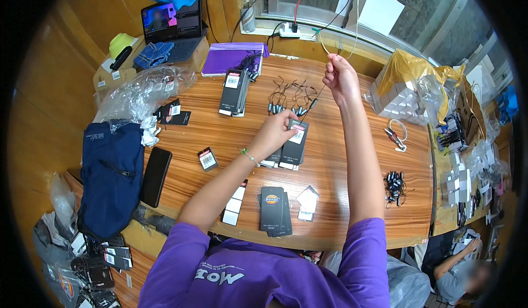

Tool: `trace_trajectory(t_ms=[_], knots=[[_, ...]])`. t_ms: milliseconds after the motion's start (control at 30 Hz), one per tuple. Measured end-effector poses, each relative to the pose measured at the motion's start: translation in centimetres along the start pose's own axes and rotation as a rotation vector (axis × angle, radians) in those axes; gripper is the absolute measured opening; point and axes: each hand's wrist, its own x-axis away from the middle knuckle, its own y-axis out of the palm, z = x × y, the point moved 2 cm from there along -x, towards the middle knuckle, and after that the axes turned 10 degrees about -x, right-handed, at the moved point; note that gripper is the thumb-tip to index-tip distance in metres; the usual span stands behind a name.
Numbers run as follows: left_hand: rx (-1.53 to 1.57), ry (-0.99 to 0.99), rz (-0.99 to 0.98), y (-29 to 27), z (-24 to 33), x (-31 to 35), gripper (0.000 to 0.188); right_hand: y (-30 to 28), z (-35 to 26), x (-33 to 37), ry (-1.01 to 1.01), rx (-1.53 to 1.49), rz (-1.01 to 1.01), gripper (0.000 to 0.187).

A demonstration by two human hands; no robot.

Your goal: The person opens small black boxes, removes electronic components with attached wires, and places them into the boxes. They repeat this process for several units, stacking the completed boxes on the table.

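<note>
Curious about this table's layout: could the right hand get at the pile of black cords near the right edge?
Probably yes: nothing covers the black cords beside the right forearm, though the right hand may first need to release the dark string it holds.

A small tagging workshop, by the look of it: a wood-grain worktable (327,168) carries stacked black hang tags (291,154), looped tag strings (300,111) and thread snips (393,137); small white boxes (455,186), blurry near the rim, probably packaging, crowd a second bench (443,220).
</note>
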Motion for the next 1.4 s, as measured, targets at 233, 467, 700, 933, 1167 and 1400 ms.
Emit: trace_trajectory(t_ms=[233, 467, 700, 933, 1167, 1400], knots=[[-0.587, 0.213, 0.191, -0.5, -0.5, -0.6, 0.031, -1.3, 3.5, -4.6, 0.141, 0.156, 0.047, 0.013], [-0.544, 0.212, 0.155, -2.5, 1.1, 2.1, 0.042, -4.3, 9.1, -7.4, 0.232, 0.327, 0.102, 0.011], [-0.5, 0.158, 0.002, -5.5, 2.3, 9.3, 0.041, -5.7, 10.1, -8.7, 0.12, 0.595, 0.085, 0.015], [-0.671, 0.162, -0.109, -3.7, 2.2, 13.7, 0.055, -4.6, 5.8, 3.1, -0.411, 1.14, -0.202, 0.029], [-0.741, 0.149, -0.055, -1.8, 0.9, 14.9, 0.055, -2.0, 3.4, 22.2, 0.037, 1.589, -0.217, 0.029], [-0.701, 0.192, -0.012, -1.5, 1.0, 15.1, 0.05, -3.1, 5.8, 25.7, 0.003, 1.506, 0.044, 0.039]])
